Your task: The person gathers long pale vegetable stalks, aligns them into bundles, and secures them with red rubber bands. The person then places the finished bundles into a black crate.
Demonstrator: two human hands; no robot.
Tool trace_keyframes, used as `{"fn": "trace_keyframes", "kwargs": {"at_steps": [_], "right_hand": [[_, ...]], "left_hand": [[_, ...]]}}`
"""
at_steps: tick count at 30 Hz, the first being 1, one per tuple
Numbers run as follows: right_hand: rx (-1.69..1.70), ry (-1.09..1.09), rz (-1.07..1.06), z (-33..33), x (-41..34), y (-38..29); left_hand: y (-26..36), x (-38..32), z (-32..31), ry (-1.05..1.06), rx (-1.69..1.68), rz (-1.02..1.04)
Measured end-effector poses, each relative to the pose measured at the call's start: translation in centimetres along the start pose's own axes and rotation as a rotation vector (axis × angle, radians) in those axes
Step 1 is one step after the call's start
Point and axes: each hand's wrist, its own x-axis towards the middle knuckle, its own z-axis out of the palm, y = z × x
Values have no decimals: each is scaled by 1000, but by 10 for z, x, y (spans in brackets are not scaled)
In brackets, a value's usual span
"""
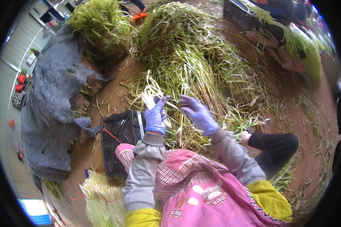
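My left hand (pixel 155 115), in a thin purple glove, is closed around a small bunch of pale leafy stalks (pixel 150 93). The stalks' white ends stick up and curl above my fingers. Just to the right, my right hand (pixel 198 113) wears a matching glove, its fingers spread and slightly blurred. One pale stalk reaches from the left hand towards the right fingertips; whether they touch it is unclear. Beneath and beyond both hands lies a large heap of long green and yellowed stalks (pixel 199 73).
Left of my knees stands a black perforated plastic crate (pixel 120 127) with a red tie. Tied bundles of pale stalks (pixel 102 195) are beside me. Grey felt cloth (pixel 51 113) covers a pile at left. Another leafy stack (pixel 102 28) and people (pixel 284 11) are farther off.
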Motion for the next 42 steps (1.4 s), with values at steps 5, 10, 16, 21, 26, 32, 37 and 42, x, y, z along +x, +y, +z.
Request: {"fn": "trace_keyframes", "kwargs": {"at_steps": [5, 10, 16, 21, 26, 32, 37, 42], "right_hand": [[54, -175, 293, 16, -30, -9], [225, -60, 522, 6, -75, 8], [115, -38, 451, 13, -35, 41], [-141, 277, 546, -3, 12, 149], [-515, 292, 471, 12, 72, 234], [197, 268, 448, 1, 38, 142], [54, -9, 283, 5, 6, 52], [285, 10, 360, -5, 1, 28]], "left_hand": [[22, 15, -13, 109, -45, 12], [-6, 3, -13, 2, -14, -127], [-30, -9, -25, -131, 314, -215], [-17, 12, -30, -39, 315, 81], [-17, 19, -27, 16, 8, -196], [-38, 24, -17, 113, 350, -192], [-52, 17, -5, 71, 574, -164], [-48, 10, 9, 16, 462, -103]]}}
